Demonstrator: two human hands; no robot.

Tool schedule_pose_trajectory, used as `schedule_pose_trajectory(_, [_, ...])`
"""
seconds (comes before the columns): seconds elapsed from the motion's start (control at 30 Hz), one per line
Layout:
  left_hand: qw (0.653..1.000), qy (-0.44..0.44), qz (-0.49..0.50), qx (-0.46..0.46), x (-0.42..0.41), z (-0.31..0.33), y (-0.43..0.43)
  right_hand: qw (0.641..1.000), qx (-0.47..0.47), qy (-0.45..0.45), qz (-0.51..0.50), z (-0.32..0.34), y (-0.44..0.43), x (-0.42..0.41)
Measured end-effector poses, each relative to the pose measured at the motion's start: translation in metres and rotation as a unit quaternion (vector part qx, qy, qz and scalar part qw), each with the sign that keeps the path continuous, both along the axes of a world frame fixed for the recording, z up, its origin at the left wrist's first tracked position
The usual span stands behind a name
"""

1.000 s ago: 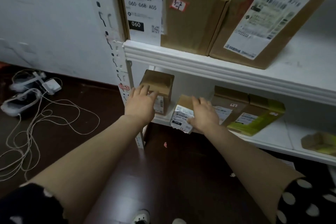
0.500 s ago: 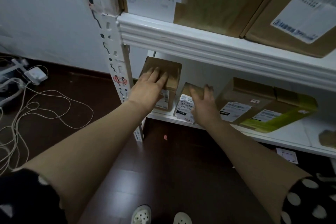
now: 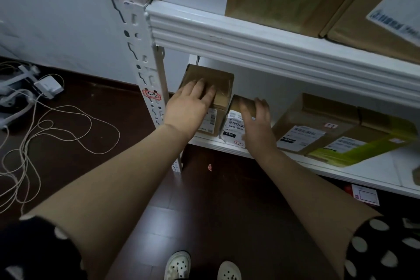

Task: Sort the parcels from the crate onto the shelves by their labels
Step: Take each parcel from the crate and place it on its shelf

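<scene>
Currently pressing the left hand flat, fingers straight, on top of the brown box at the left end of the lower shelf — gripping the small labelled parcel just beside it with the right hand, fingers curled over its top.

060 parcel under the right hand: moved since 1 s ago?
Yes. The 060 parcel slid deeper onto the lower shelf: it overhung the front lip, now sits back beside the taller box.
</scene>
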State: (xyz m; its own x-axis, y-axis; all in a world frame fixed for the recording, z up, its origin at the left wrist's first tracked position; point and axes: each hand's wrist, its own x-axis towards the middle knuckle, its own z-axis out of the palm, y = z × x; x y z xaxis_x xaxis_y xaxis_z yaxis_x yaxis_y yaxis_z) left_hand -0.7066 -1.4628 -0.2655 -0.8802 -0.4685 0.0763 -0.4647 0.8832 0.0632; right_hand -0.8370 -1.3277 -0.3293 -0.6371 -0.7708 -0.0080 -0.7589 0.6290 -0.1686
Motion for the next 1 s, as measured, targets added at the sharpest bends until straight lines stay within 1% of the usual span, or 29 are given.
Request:
schedule_pose_trajectory(0.07, [1.000,0.004,0.002,0.001,-0.001,0.000,0.001,1.000,0.014,0.006,0.006,0.000,-0.002,-0.001])
schedule_pose_trajectory(0.33, [1.000,0.021,0.011,0.002,-0.001,-0.002,0.003,1.000,0.006,0.005,0.010,-0.001,-0.004,-0.006])
schedule_pose_trajectory(0.53, [1.000,-0.011,0.020,-0.017,-0.003,-0.002,0.004,1.000,0.001,0.003,0.020,-0.003,-0.006,-0.012])
schedule_pose_trajectory(0.63, [0.999,-0.020,0.028,-0.029,-0.005,-0.006,0.003,1.000,0.011,0.020,0.015,-0.002,-0.005,-0.012])
schedule_pose_trajectory(0.7, [0.999,-0.029,0.031,-0.032,-0.007,-0.007,0.004,1.000,0.020,0.015,0.011,-0.001,-0.003,-0.013])
schedule_pose_trajectory(0.87, [0.998,-0.031,0.041,-0.039,-0.003,0.003,0.016,0.999,0.050,-0.008,0.008,0.020,0.005,-0.009])
schedule_pose_trajectory(1.0, [0.997,-0.060,0.050,-0.023,0.009,0.029,0.044,0.999,0.029,0.000,0.024,0.048,0.030,0.005])
